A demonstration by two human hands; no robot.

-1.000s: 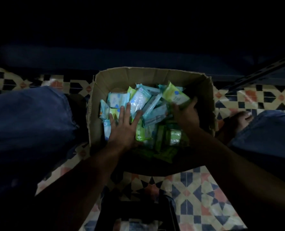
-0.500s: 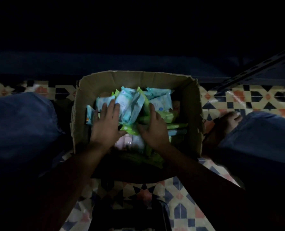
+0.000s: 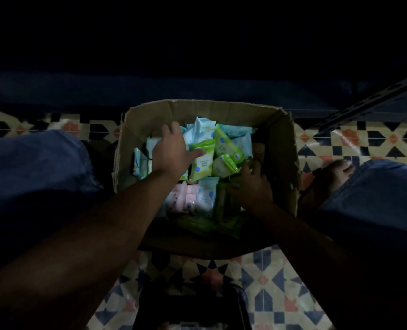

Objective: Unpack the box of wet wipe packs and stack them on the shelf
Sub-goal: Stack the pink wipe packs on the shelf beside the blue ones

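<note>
dim stockroom or shop floor: patterned floor tiles (image 3: 266, 279), slotted metal shelf upright (image 3: 374, 96), cardboard box (image 3: 197, 110) of assorted wet wipe packs (image 3: 223, 144).

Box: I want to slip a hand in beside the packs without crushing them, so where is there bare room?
A dark gap shows along the box's right wall, beyond the right hand. The middle is crowded with packs, the left hand resting on them.

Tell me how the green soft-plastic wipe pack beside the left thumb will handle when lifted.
The green soft-plastic wipe pack probably flexes rather than staying stiff: its wrapper looks creased. Its film catches the light, so it may be slippery. It leans on neighbouring packs in the cardboard box, so they may shift when the left hand lifts it.
</note>
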